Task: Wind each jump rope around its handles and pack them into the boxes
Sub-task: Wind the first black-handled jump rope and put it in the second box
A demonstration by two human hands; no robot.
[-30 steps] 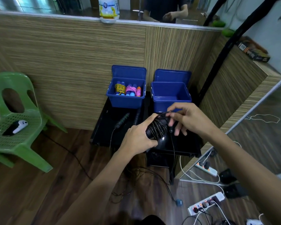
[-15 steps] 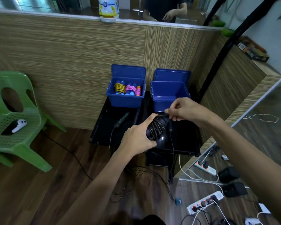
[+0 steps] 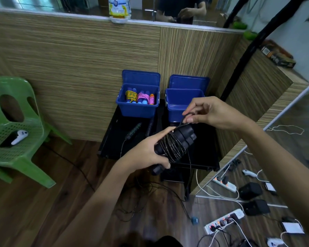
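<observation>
While left hand (image 3: 146,154) grips wound black jump rope (image 3: 173,145), right hand (image 3: 205,113) pinches its cord, black table (image 3: 114,138), wood floor (image 3: 43,211).

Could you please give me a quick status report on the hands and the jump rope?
Left hand grips black handles, cord wound round. Right hand pinches cord's free end. Right blue box open behind; nothing blocking.

right blue box (image 3: 184,104) stands open-topped; left box (image 3: 137,108) holds wound ropes (image 3: 141,98).
</observation>
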